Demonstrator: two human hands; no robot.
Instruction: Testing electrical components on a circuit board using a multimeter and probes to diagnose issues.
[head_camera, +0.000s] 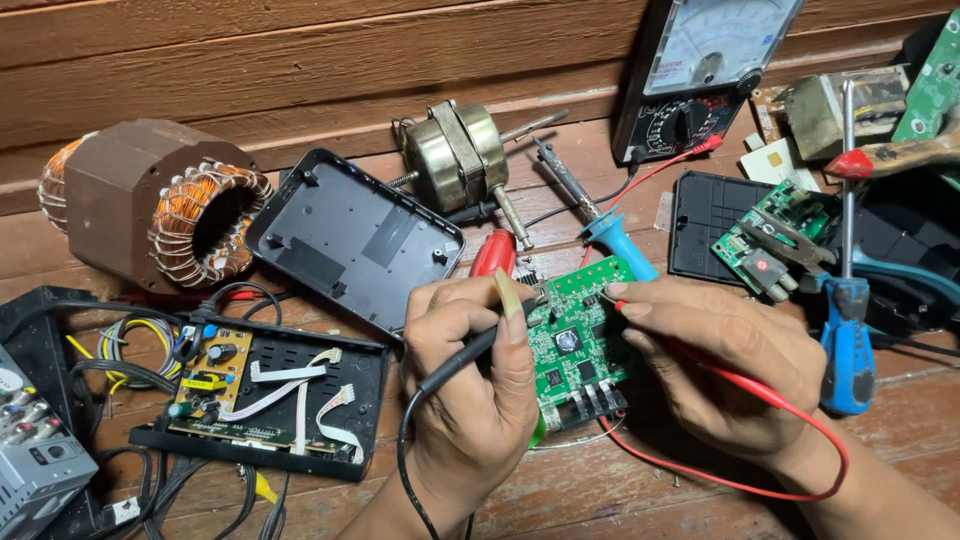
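Two hands at work over a green circuit board (575, 345), which lies flat near the middle of the wooden counter (900, 420). Left hand (470, 370): fingers closed around a black test probe (470, 355), tip touching the board's upper left edge. Right hand (715, 365): fingers pinched on a red test probe (625, 306), tip meeting the board's upper right edge; its red lead (790, 420) loops round the wrist.

Analogue multimeter (700, 70): propped upright at the far edge, right of centre. Blue-handled soldering iron (600, 215): lying just beyond the board. Brass-coloured fan motor (460, 155): far centre. Copper-wound stator (150, 205): far left. Black plastic cover (350, 240): between stator and board, inner face up. Open black set-top case (260, 395): near left, holding a small yellow board and white ribbon cables. Blue-handled screwdriver (847, 300): right of the right hand, shaft pointing to the far edge. Second green board (775, 240): right side, beside the screwdriver.
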